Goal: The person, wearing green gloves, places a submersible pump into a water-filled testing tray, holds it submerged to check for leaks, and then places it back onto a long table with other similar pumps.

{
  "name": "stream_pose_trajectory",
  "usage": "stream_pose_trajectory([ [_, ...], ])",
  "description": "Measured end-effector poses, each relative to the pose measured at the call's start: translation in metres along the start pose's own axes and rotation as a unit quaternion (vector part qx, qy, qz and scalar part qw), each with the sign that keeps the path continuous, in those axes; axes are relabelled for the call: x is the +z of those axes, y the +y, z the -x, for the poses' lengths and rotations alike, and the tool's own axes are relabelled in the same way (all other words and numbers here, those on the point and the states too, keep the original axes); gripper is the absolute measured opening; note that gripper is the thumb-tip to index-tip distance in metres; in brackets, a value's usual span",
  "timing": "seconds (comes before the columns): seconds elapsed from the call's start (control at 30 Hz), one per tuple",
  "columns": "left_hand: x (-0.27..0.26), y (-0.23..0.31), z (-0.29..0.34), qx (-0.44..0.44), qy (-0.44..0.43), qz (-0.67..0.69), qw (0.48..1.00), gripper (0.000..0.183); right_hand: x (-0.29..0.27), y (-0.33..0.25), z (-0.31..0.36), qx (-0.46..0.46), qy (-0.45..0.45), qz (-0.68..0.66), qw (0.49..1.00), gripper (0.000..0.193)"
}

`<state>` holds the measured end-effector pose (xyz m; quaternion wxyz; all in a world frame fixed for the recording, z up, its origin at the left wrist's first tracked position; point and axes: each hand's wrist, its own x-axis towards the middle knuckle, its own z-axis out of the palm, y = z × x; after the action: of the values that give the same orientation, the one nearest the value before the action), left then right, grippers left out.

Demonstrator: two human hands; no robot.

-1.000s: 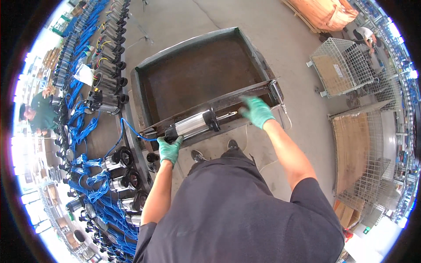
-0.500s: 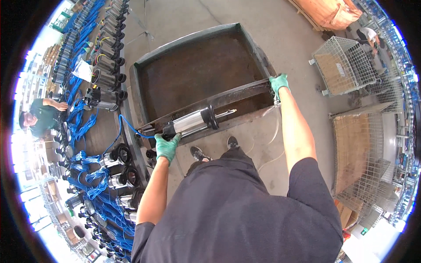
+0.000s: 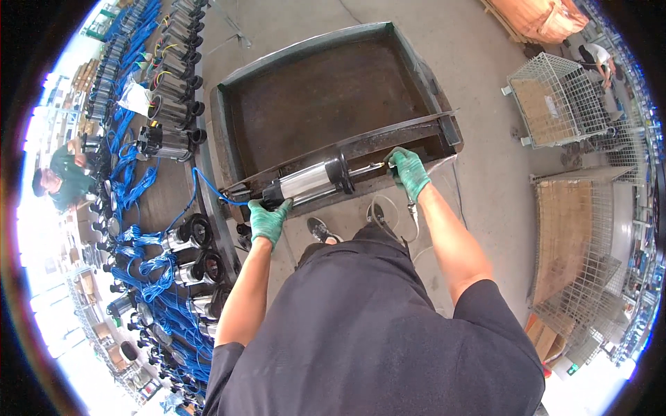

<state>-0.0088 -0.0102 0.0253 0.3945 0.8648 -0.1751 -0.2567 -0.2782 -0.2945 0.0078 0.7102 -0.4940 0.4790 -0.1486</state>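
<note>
A silver, cylindrical submersible pump [image 3: 305, 182] with black ends lies on its side along the near bar of a large metal tank [image 3: 312, 50]. My left hand [image 3: 267, 223], in a green glove, grips its black left end, where a blue cable [image 3: 225, 197] comes off. From the pump's right end juts a thin metal rod or pipe [image 3: 365, 168] with a brass-coloured tip. At that tip is my right hand [image 3: 409, 172], gloved too, with fingers closed on the fitting of a clear air hose [image 3: 414, 220]. The fingers partly hide the fitting.
On the left, a long bench carries rows of similar pumps [image 3: 166, 141] and coiled blue cables [image 3: 158, 277]. A person [image 3: 69, 173] is beyond it. Wire-mesh crates [image 3: 555, 104] stand to the right, with another person [image 3: 598, 57] behind them. My shoes are close to the tank.
My right hand has moved left from the tank's right corner to the rod tip, bringing the hose along. My left hand stays at the pump's left end.
</note>
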Motion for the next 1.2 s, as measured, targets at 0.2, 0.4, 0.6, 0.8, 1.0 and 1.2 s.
stream_pose_trajectory([
  [0.2, 0.000, 0.004, -0.002, -0.020, -0.025, 0.091, 0.995, 0.045, 0.013, -0.009, -0.001, 0.029, -0.006, -0.032, 0.999, 0.026],
  [0.4, -0.003, 0.012, 0.002, -0.019, -0.023, 0.029, 0.999, 0.046, 0.016, -0.003, -0.009, 0.026, -0.014, -0.040, 0.999, 0.025],
  [0.6, -0.005, 0.008, 0.001, -0.004, -0.007, -0.044, 0.999, 0.053, 0.023, 0.001, -0.017, 0.036, 0.031, -0.042, 0.998, 0.025],
  [0.8, -0.004, 0.020, 0.004, -0.015, -0.006, -0.047, 0.999, 0.056, 0.020, -0.001, -0.016, 0.077, 0.033, -0.067, 0.994, 0.024],
  [1.0, 0.000, -0.014, -0.006, -0.010, -0.018, 0.003, 1.000, 0.057, 0.018, -0.002, -0.009, 0.067, 0.022, -0.074, 0.995, 0.023],
  [1.2, 0.001, 0.006, 0.006, 0.015, 0.008, -0.019, 1.000, 0.056, -0.053, -0.020, 0.004, -0.024, -0.043, 0.158, 0.986, 0.028],
])
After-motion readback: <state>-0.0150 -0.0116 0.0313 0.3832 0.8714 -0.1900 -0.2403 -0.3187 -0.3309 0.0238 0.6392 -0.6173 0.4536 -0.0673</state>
